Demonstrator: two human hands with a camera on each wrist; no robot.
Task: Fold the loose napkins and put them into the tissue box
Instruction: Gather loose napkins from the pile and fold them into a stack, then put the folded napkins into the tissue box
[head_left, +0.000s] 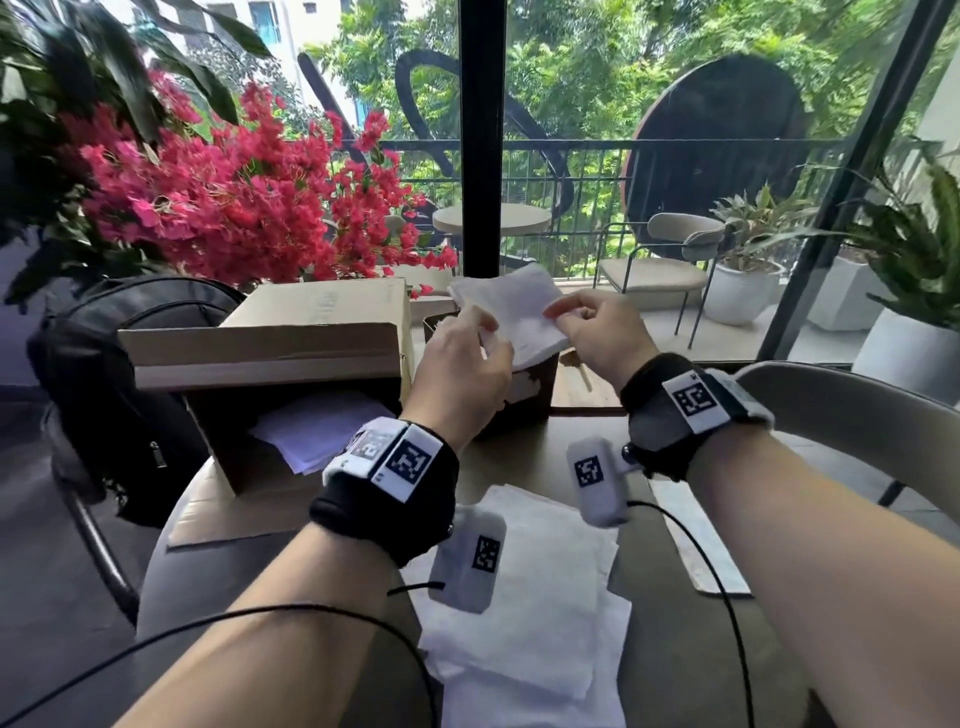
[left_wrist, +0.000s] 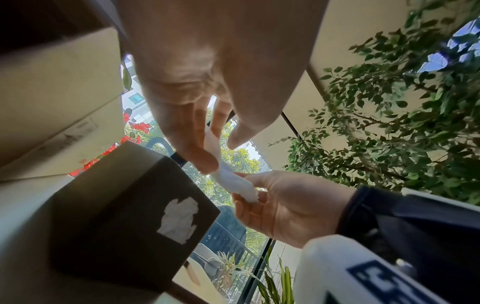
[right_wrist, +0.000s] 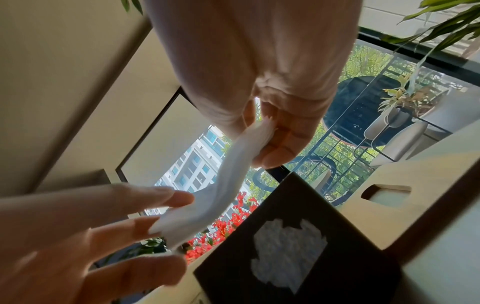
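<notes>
A folded white napkin is held flat above the dark tissue box, pinched by the left hand and right hand. No writing can be read.

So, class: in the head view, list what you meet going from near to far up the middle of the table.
Loose napkins → dark tissue box → folded napkin held over it by the left hand and the right hand.
</notes>
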